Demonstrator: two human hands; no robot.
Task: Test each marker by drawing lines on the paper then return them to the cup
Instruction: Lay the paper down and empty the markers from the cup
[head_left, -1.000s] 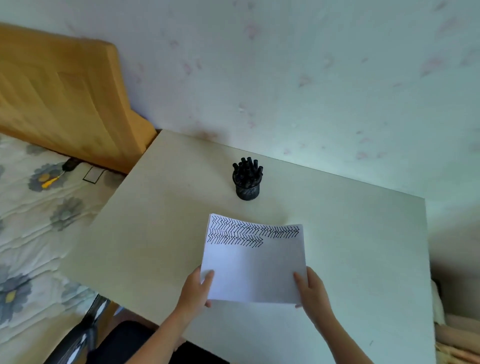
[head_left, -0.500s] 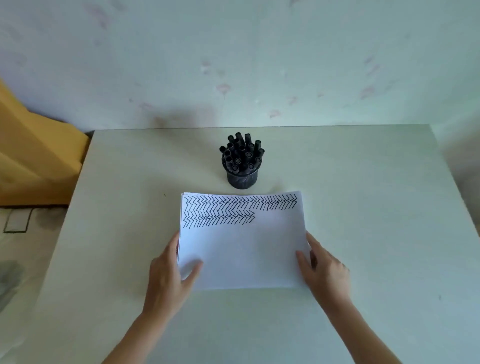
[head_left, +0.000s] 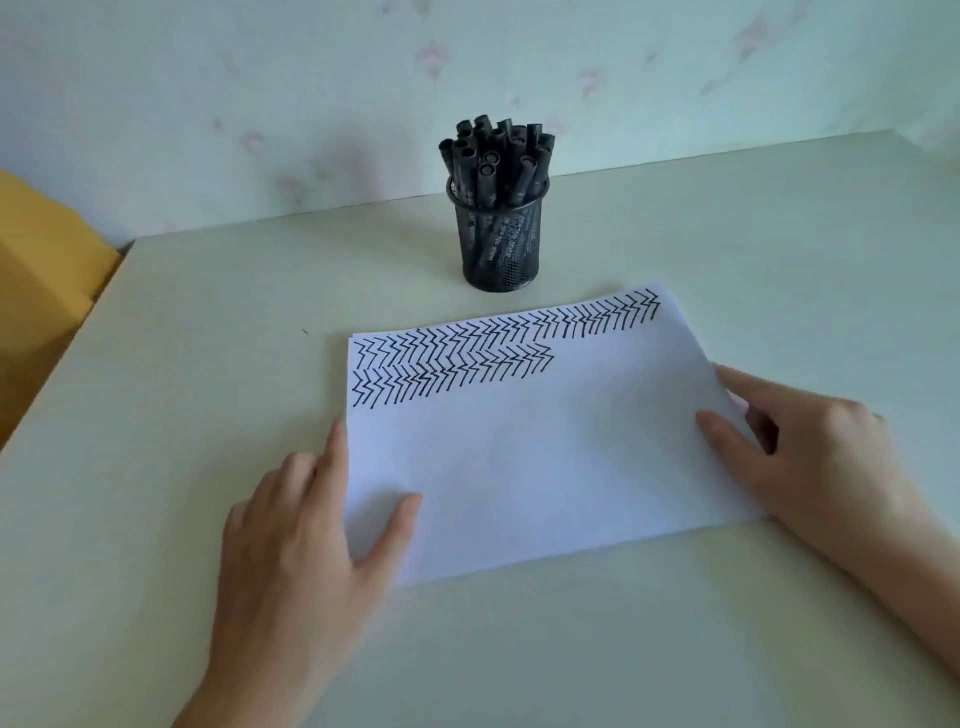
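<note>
Fingers first: on my left hand (head_left: 296, 540) they lie relaxed and nearly straight along the paper's left edge, thumb flat on the sheet, gripping nothing; on my right hand (head_left: 810, 457) they're loosely spread at the right edge, thumb on top of the sheet, other fingertips partly hidden behind it, so pressing or a light pinch, I cannot tell. Now biggest down. Table (head_left: 156, 415): pale top, back edge against the wall, carries everything. Paper (head_left: 530, 467): flat, mid-table toward the front edge, slightly skewed, two rows of black zigzag test lines along its far edge, second row stopping about halfway across, the rest blank. I read both hands as squaring and steadying the sheet so it won't slide under the next strokes. Cup (head_left: 504, 239): black mesh, upright, just beyond the paper's far edge, near the table's back edge, within easy reach. Markers (head_left: 493, 156): all black, bunched in the cup, none out. Judgement: testing is partway or restarting; next I pick a marker.
</note>
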